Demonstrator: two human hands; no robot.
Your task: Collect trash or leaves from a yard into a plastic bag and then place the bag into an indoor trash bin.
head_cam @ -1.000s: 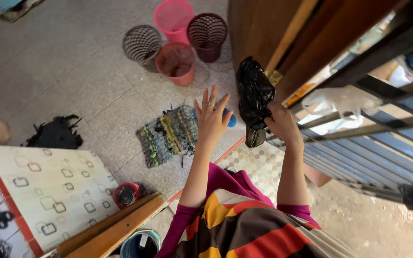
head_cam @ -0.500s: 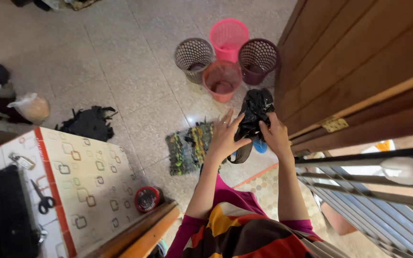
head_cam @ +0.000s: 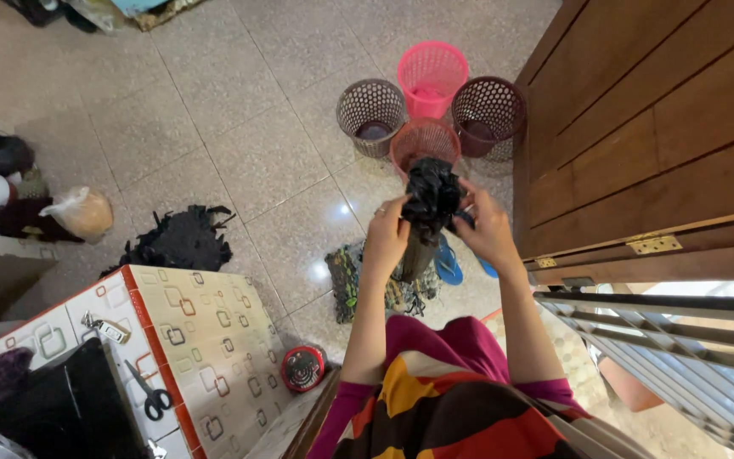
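**Both hands gripping crumpled black bag above baskets**

Head view: Left hand [head_cam: 386, 234] and right hand [head_cam: 486, 231] are both closed on a crumpled black plastic bag [head_cam: 429, 202], held between them in the air, its lower end hanging down. Directly beyond the bag stands a salmon mesh plastic basket [head_cam: 423, 142]; a grey mesh basket [head_cam: 370, 106], a pink mesh basket [head_cam: 431, 71] and a maroon mesh basket [head_cam: 488, 107] cluster just behind it. A woven multicoloured rag mat [head_cam: 352, 280] lies below the bag, with blue sandals [head_cam: 448, 263] beside it.

Risk, as judged: the grip is only on bunched film; slippage could drop the bag onto the mat, or spill any contents.
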